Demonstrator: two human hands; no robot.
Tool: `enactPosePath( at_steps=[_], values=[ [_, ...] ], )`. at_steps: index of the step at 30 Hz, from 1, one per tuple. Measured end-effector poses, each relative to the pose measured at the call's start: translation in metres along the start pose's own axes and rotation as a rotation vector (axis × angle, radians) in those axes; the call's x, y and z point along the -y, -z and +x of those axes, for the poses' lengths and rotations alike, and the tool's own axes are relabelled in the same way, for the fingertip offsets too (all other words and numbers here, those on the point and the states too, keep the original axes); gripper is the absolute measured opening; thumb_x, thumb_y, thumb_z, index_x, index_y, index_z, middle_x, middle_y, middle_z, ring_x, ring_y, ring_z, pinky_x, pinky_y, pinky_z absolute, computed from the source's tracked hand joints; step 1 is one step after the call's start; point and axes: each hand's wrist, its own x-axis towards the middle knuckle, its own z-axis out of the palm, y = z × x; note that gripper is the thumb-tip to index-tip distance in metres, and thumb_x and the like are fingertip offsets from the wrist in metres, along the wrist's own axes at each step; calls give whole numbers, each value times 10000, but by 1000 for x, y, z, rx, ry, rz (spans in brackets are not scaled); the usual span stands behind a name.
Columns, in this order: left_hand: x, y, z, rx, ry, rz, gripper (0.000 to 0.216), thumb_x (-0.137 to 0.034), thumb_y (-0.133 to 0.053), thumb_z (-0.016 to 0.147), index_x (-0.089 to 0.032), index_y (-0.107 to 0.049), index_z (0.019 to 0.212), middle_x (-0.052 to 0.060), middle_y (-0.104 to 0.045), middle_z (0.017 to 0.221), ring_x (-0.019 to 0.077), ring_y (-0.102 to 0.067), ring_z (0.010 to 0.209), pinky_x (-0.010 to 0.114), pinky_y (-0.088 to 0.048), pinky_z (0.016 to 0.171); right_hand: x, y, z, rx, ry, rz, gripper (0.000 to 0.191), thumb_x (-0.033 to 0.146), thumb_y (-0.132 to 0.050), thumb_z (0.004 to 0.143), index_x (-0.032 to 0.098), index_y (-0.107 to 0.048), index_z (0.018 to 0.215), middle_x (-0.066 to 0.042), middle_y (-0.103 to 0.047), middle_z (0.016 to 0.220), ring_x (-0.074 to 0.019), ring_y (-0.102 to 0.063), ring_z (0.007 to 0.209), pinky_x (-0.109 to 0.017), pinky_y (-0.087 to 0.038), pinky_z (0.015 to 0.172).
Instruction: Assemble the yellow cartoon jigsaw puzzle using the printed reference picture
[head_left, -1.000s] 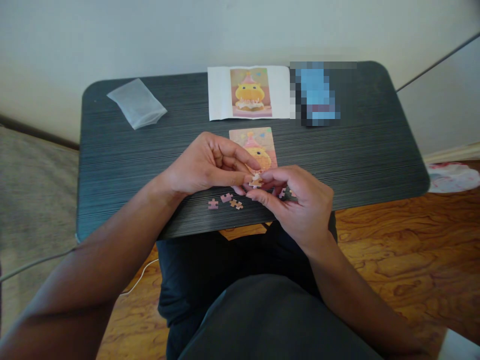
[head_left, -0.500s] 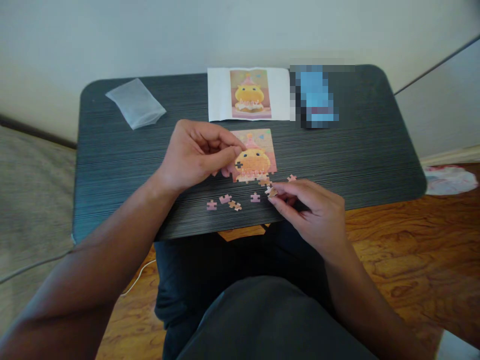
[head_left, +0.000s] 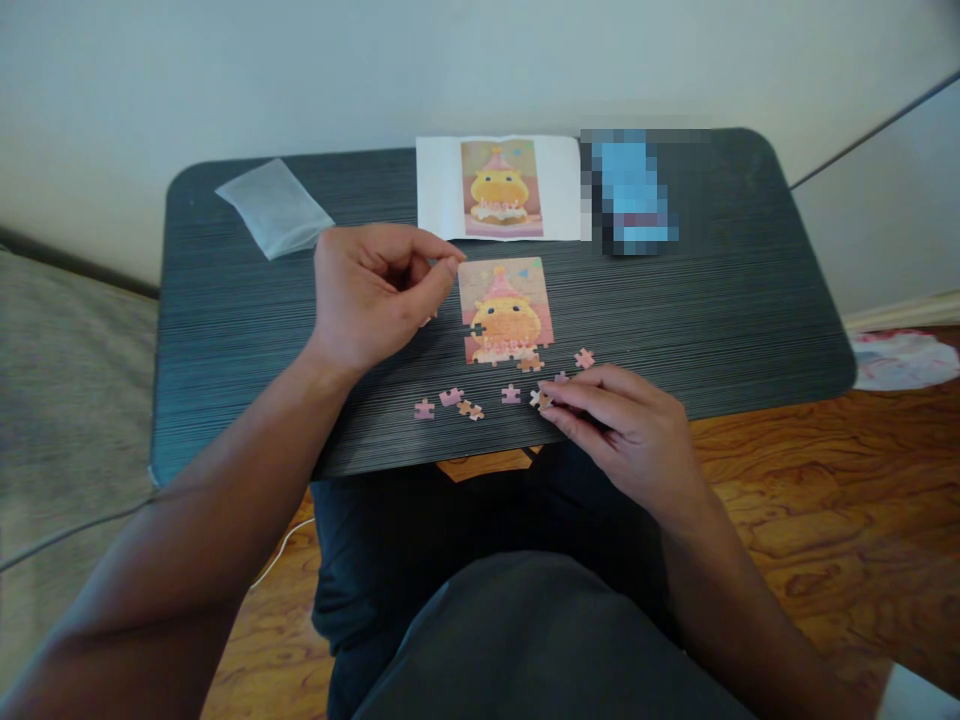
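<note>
A partly assembled jigsaw puzzle point(head_left: 506, 310) with a yellow animal in a pink hat lies mid-table, with a gap at its left side and an uneven lower edge. At its upper left corner is my left hand point(head_left: 382, 285), thumb and forefinger pinched; whether anything is between them I cannot make out. My right hand point(head_left: 622, 425) pinches a white-and-brown puzzle piece point(head_left: 541, 398) low over the table, below the puzzle. Loose pieces lie nearby: a pink piece point(head_left: 511, 394), another pink piece point(head_left: 424, 409), a brown piece point(head_left: 471, 410) and a pinkish piece point(head_left: 584, 358).
Behind the puzzle lies a white sheet point(head_left: 439, 190) printed with the same picture. A clear plastic bag point(head_left: 274, 210) rests at the table's back left, and a pixelated blue object point(head_left: 634, 190) at the back right. The dark table point(head_left: 735, 290) stands against a wall.
My left hand has drawn back left and up, uncovering the puzzle's left side. My right hand has lowered slightly toward me with its piece. The assembled puzzle stays in place.
</note>
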Motion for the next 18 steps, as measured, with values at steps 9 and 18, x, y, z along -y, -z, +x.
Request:
enactPosePath(
  at_steps=[9,18],
  values=[
    [-4,6,0,50,34,101,133,-302,-776,998,-186,-838,975,-32,-680,601,52,-487,504,248,-363,464,9,-12,-3,54,69,-11,252,243,-762,1041,229,-813,1288,-69,-804,1039,-223,-754,976,-388,-622,865],
    [-27,7,-5,515,4,11,113,-203,-738,960,-189,-834,902,7,-691,640,78,-477,509,250,-333,468,16,-11,1,-16,-212,240,238,246,-828,993,288,-842,1227,-10,-875,1076,-171,-786,834,-329,-611,775]
  ],
)
